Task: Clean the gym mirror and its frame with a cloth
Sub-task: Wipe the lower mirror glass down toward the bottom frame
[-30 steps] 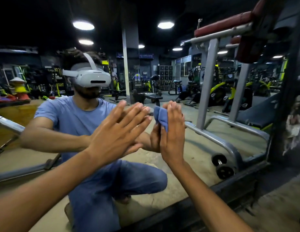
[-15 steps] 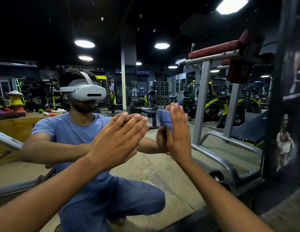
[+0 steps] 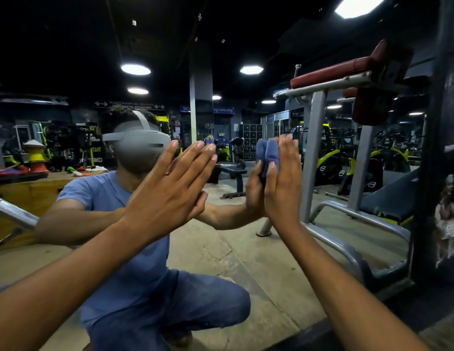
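The gym mirror [image 3: 248, 252] fills the view and reflects a crouching person in a blue shirt. My left hand [image 3: 170, 193] lies flat on the glass with straight, spread fingers, meeting its own reflection. To its right, my right hand [image 3: 284, 186] presses a bunched blue cloth [image 3: 269, 153] against the glass with straight fingers pointing up. The cloth sticks out above and to the left of the palm. The mirror's dark frame [image 3: 428, 188] runs up the right side, and its bottom rail [image 3: 322, 330] crosses low right.
A grey steel exercise machine [image 3: 314, 158] with a red pad shows in the glass just right of my right hand. A sticker of a figure [image 3: 446, 219] sits on the dark panel beyond the frame. Concrete floor [image 3: 443, 333] lies at the lower right.
My right hand has slid the cloth upward on the glass, and my view has tilted up with it. My left hand stays flat on the mirror.
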The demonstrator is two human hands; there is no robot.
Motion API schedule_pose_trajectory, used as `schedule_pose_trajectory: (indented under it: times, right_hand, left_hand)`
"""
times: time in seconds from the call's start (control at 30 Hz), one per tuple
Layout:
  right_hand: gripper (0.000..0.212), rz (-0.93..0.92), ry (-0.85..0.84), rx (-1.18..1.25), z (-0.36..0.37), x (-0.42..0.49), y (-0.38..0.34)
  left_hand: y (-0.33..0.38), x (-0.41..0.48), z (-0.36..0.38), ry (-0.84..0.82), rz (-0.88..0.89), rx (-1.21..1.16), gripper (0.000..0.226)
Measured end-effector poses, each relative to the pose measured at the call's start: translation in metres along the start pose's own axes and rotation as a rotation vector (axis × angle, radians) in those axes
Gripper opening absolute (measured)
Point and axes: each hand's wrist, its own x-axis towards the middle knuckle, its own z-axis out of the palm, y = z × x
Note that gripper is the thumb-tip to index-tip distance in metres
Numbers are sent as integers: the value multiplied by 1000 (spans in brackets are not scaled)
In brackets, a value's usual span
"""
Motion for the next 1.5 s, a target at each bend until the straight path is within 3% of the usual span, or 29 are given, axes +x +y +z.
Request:
schedule_pose_trajectory:
  times: [0.07, 0.13, 0.27, 0.33, 0.4, 0.5, 0.57, 0.73, 0.8, 0.87, 0.93, 1.0, 1.17, 1.27, 1.4, 1.5]
  right_hand:
    - [59, -14, 8, 3, 6, 11, -11]
    - [58, -166, -69, -29, 10, -3, -19]
    - [60, -417, -241, -61, 1, -63, 12]
    - [57, -407, -243, -58, -9, -74, 35]
    - [55, -286, -163, 2, -14, -69, 43]
    - [54, -157, -47, 54, -9, -66, 35]
    - [56, -203, -74, 56, -4, -85, 34]
    - [94, -371, -281, -131, -4, -187, 68]
    - [86, -384, -299, -138, -9, -195, 72]
    - [59, -238, -209, -70, -6, -183, 64]
    - [56, -41, -48, 4, 2, -173, 47]
    - [56, 34, 20, 10, 9, -181, 29]
    - [51, 32, -137, -32, 5, -281, 37]
    - [55, 291, -156, 48, -8, -349, 59]
    - [56, 726, 42, 42, -3, -374, 52]
    - [59, 739, 5, 49, 0, -384, 42]
  left_hand:
    - [1, -2, 3, -10, 81, -11, 63]
    - [10, -4, 4, -13, 78, -40, 59]
    - [62, -14, 4, -34, 5, -66, 73]
    - [86, -20, 5, -56, -32, -99, 80]
    - [96, -20, 6, -39, -84, -110, 78]
    - [104, -26, 12, -14, -18, -53, 70]
    - [112, -37, 15, -34, 56, -39, 70]
    - [120, -46, 15, -35, 54, -58, 64]
    - [119, -43, 15, -35, 67, -70, 63]
    - [119, -43, 17, -55, 92, -87, 67]
    - [120, -46, 18, -75, 114, -93, 72]
    - [120, -46, 19, -66, 135, -86, 73]
    - [127, -53, 25, -35, 173, -66, 62]
    - [142, -64, 26, -61, 261, -39, 57]
    - [146, -66, 29, -51, 290, -49, 56]
    - [146, -66, 29, -93, 303, -45, 64]
